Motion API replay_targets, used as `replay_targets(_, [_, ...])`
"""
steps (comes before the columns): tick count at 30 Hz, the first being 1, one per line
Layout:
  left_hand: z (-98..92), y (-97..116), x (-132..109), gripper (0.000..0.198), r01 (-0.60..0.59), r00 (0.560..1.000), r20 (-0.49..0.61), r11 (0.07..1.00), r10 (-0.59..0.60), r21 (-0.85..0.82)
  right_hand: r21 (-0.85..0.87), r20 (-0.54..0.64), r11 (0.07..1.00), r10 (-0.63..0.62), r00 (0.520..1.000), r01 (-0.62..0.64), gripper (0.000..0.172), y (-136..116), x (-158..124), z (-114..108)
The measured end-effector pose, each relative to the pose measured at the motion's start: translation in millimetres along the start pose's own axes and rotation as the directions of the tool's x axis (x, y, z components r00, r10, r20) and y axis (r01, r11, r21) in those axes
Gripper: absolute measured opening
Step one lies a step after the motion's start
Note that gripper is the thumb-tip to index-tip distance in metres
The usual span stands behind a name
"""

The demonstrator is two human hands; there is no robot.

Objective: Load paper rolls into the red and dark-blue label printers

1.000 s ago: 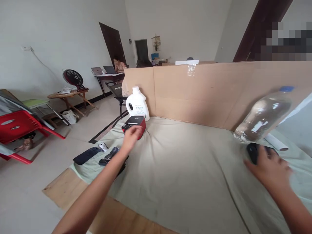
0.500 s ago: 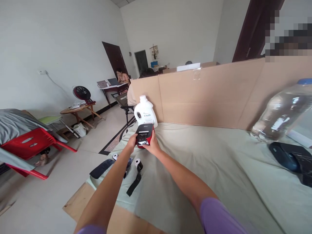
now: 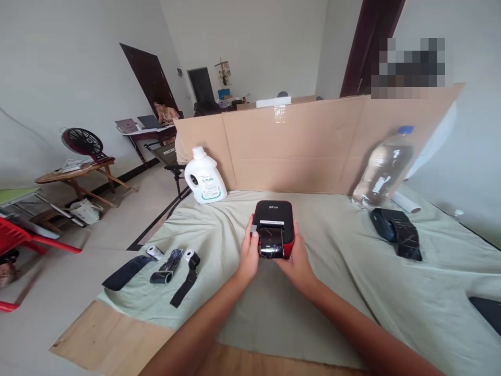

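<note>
A small red and black printer [image 3: 273, 224] rests on the pale green cloth [image 3: 336, 292] at the table's middle. My left hand [image 3: 248, 256] grips its left side, thumb on the top edge. My right hand [image 3: 297, 258] holds its right side, fingers curled against the casing. A black strip hangs from the printer's front slot between my hands.
A white detergent bottle [image 3: 203, 177] stands at the back left and a clear water bottle [image 3: 383, 169] at the back right, both against a cardboard wall [image 3: 305, 141]. Black strips [image 3: 156, 265] lie front left; a black mouse and pouch [image 3: 395, 232] lie right. A person sits far behind.
Both hands have brought the printer from beside the detergent bottle to the middle of the cloth, closer to me. A second ago my right hand was on the mouse at the right.
</note>
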State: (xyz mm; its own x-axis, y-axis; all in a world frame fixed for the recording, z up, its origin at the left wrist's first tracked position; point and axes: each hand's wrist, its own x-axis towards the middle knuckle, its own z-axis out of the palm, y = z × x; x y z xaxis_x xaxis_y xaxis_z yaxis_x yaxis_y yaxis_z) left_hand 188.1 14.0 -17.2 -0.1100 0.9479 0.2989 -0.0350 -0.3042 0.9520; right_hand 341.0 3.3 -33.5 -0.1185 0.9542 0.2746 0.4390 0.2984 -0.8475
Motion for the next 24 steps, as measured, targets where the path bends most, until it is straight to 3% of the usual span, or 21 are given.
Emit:
replay_targets(4, [17.9,-21,-29,0.061,0.031,0.998,0.051,0.999,-0.029,-0.032,-0.067,-0.187,0.991,-0.123,0.975,0.112,0.11,29,-28,-9])
replay_targets(12, [18.0,-40,-38,0.066,-0.147,0.972,0.207,0.976,0.112,0.162,-0.071,-0.213,0.992,-0.121,0.97,0.108,0.107,45,-45,-20])
replay_targets(24, [14.3,-51,-38,0.064,-0.139,0.966,0.242,0.973,0.093,0.183,-0.125,-0.207,0.99,-0.09,0.974,0.065,0.106,50,-47,-18])
